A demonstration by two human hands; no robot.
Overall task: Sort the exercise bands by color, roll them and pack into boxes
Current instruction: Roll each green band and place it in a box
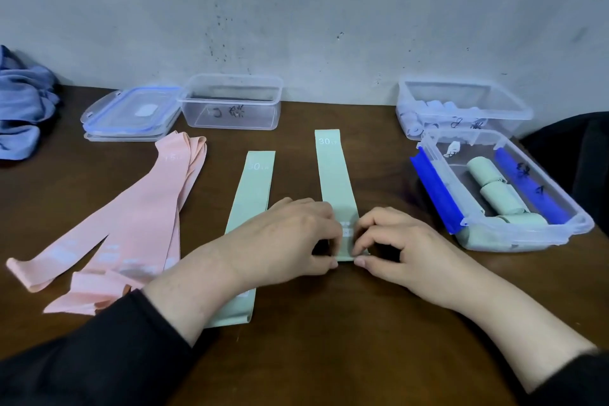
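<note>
Two pale green bands lie flat on the brown table. My left hand [290, 234] and my right hand [395, 247] both pinch the near end of the right green band [334, 175]. The left green band [252, 194] passes under my left wrist. Several pink bands [138, 217] lie spread at the left. At the right, a clear box with blue clips [560, 208] holds several rolled green bands [501, 198]. Behind it another clear box [514, 105] holds pale blue rolls. An empty clear box [263, 115] stands at the back centre.
A clear lid with a blue seal [131, 115] lies left of the empty box. Blue fabric [23, 109] is heaped at the far left edge. A dark object [580, 148] sits at the far right. The wall runs close behind the boxes.
</note>
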